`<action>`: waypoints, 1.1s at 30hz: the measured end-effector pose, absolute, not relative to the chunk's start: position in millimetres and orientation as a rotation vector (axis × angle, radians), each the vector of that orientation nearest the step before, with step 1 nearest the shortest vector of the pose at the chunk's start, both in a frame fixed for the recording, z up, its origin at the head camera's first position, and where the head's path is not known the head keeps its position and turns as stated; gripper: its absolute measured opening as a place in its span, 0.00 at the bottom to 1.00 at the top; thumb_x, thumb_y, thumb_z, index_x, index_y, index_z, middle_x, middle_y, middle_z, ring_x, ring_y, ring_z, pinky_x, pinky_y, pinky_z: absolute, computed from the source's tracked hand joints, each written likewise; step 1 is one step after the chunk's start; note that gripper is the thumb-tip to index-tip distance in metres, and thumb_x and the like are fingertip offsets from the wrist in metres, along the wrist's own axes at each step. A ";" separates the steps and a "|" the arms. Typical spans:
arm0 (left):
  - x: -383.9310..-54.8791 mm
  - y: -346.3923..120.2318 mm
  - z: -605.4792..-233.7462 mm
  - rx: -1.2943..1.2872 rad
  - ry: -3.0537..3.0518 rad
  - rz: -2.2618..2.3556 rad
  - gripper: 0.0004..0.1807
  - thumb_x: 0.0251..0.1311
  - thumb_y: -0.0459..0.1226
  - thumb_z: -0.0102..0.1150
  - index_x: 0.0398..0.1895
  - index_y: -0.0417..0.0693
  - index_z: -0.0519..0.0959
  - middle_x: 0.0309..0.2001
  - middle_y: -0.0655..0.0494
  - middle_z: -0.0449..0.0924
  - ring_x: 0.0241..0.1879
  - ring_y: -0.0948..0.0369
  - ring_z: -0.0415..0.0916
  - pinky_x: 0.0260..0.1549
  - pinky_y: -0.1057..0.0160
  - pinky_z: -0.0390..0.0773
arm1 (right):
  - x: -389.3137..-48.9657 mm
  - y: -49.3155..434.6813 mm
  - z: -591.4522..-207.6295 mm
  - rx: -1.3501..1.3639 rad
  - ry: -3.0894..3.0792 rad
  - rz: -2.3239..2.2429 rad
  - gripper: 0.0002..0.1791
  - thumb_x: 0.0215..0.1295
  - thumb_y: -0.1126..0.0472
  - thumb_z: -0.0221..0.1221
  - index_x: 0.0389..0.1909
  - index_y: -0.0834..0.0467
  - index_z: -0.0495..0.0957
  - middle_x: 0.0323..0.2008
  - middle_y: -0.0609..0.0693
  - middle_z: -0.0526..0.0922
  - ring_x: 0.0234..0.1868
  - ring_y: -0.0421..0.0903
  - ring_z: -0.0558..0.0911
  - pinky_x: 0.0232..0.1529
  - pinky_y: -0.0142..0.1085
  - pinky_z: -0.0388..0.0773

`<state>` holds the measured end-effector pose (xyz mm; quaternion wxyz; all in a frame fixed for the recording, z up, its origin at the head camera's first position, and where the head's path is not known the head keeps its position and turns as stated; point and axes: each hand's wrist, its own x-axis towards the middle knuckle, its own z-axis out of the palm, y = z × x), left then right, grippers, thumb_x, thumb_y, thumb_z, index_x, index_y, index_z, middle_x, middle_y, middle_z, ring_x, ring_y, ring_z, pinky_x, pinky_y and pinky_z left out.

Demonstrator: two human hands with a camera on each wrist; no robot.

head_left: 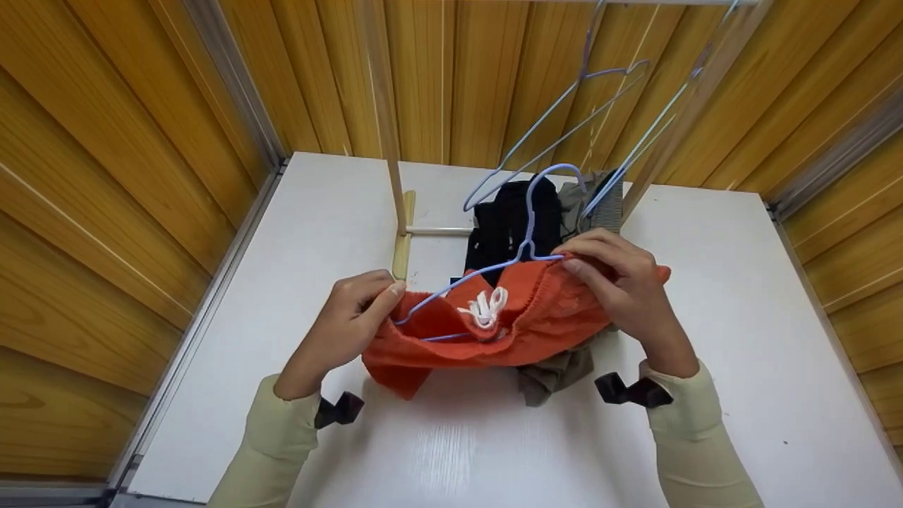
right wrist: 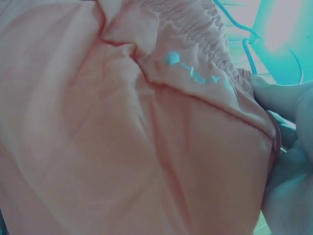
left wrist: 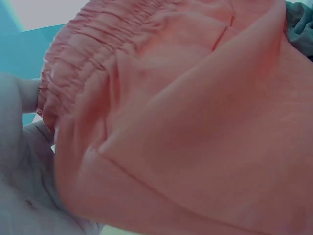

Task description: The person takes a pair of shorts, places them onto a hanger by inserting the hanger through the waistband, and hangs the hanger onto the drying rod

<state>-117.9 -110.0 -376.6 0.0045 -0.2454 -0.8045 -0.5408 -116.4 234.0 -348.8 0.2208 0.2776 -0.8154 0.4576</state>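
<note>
Red-orange shorts (head_left: pixel 550 335) with a gathered elastic waistband and a white drawstring (head_left: pixel 487 308) are spread between both hands. A blue-purple hanger (head_left: pixel 487 269) lies partly inside the waist opening, its hook pointing up and away. My left hand (head_left: pixel 344 321) pinches the waistband's left end, close to the hanger's left tip. At the other end, my right hand (head_left: pixel 624 282) grips the waistband where the hanger's right arm meets the cloth. Gathered fabric (left wrist: pixel 88 63) fills the left wrist view. Small pale lettering (right wrist: pixel 198 73) shows below the waistband in the right wrist view.
Behind the shorts lie a black garment (head_left: pixel 511 219) and a grey-olive garment (head_left: pixel 559 370) on the white table (head_left: pixel 219 296). A rack with a left wooden post (head_left: pixel 386 106) and a right post (head_left: pixel 695 113) stands there. Wire hangers (head_left: pixel 542 116) hang over the garments.
</note>
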 end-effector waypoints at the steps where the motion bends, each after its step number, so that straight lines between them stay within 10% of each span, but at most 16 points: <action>1: -117.9 -108.5 -377.7 -0.782 -2.518 -1.686 0.15 0.70 0.39 0.51 0.24 0.52 0.80 0.24 0.56 0.74 0.26 0.60 0.69 0.25 0.70 0.74 | -116.5 233.3 -349.0 0.764 -2.254 1.261 0.15 0.57 0.77 0.61 0.43 0.61 0.84 0.40 0.54 0.84 0.46 0.35 0.79 0.51 0.25 0.74; 11: -112.6 -101.9 -383.9 -0.934 -2.477 -1.551 0.05 0.64 0.38 0.59 0.40 0.49 0.80 0.36 0.57 0.81 0.35 0.65 0.76 0.35 0.68 0.81 | -117.2 232.6 -350.8 0.676 -2.224 1.255 0.14 0.57 0.76 0.62 0.41 0.61 0.85 0.40 0.54 0.84 0.46 0.35 0.80 0.50 0.24 0.73; 17: -110.3 -104.1 -383.2 -1.080 -2.483 -1.531 0.31 0.45 0.45 0.75 0.53 0.47 0.76 0.49 0.54 0.81 0.46 0.62 0.80 0.42 0.65 0.82 | -118.8 234.9 -350.7 0.653 -2.195 1.264 0.14 0.56 0.77 0.61 0.41 0.62 0.84 0.39 0.55 0.84 0.46 0.36 0.79 0.50 0.25 0.73; 33: -111.4 -102.5 -385.6 -1.165 -2.389 -1.326 0.07 0.61 0.41 0.63 0.31 0.47 0.78 0.24 0.59 0.74 0.26 0.68 0.68 0.24 0.71 0.67 | -116.8 239.7 -349.0 0.699 -2.243 1.282 0.15 0.57 0.77 0.61 0.43 0.62 0.84 0.41 0.54 0.84 0.46 0.37 0.79 0.50 0.25 0.74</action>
